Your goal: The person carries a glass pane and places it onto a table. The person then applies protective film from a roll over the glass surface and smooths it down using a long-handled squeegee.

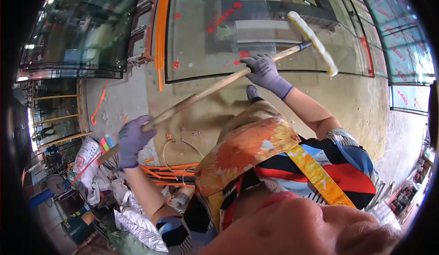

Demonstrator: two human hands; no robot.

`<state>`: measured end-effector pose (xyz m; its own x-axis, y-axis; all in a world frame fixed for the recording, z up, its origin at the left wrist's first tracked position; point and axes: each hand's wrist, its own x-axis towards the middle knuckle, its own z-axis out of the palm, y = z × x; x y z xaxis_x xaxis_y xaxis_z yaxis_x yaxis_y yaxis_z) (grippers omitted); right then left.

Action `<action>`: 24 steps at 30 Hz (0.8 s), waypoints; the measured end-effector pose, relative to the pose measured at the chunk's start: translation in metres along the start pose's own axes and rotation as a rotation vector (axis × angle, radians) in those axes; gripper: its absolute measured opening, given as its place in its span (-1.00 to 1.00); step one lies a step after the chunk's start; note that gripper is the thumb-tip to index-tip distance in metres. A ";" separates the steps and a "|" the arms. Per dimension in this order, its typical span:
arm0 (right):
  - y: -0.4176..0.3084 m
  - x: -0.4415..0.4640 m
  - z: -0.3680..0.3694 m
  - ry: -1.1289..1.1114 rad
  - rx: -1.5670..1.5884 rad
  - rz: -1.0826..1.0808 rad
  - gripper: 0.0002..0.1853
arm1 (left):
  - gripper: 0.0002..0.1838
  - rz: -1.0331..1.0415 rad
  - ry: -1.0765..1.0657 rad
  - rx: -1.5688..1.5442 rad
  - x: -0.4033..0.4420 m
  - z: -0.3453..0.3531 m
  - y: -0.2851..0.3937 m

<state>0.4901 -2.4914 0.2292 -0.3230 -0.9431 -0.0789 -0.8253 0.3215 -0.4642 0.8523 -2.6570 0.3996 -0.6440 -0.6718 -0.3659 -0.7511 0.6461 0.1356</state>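
Both hands wear purple-grey gloves and grip one long-handled mop, held slantwise in front of my body. Its wooden handle (201, 94) rises to the right and ends in a T-shaped head (313, 42), wrapped in white material with a yellow strip. My left hand (136, 140) is closed around the lower part of the handle. Further up, my right hand (265, 71) wraps the handle near the head. The mop head is over a large glass pane (201, 49) with red print and a dark edge; whether it touches the glass I cannot tell.
More glass panes (82, 31) stand at the left, and printed panes (402, 40) at the right. Orange strips (161, 26) run beside the middle pane. White sacks (89, 156), orange and black strips (171, 172) and a wire loop (183, 141) lie at the lower left.
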 end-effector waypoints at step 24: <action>0.314 -0.104 -0.039 -0.027 -0.316 0.706 -0.24 | -0.22 -0.356 0.410 0.066 0.212 0.232 0.175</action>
<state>0.2470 -2.2888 0.1264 -0.8141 -0.5057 -0.2856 -0.5218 0.8527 -0.0224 0.6185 -2.6025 0.1322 -0.3658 -0.9306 0.0117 -0.9307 0.3658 0.0058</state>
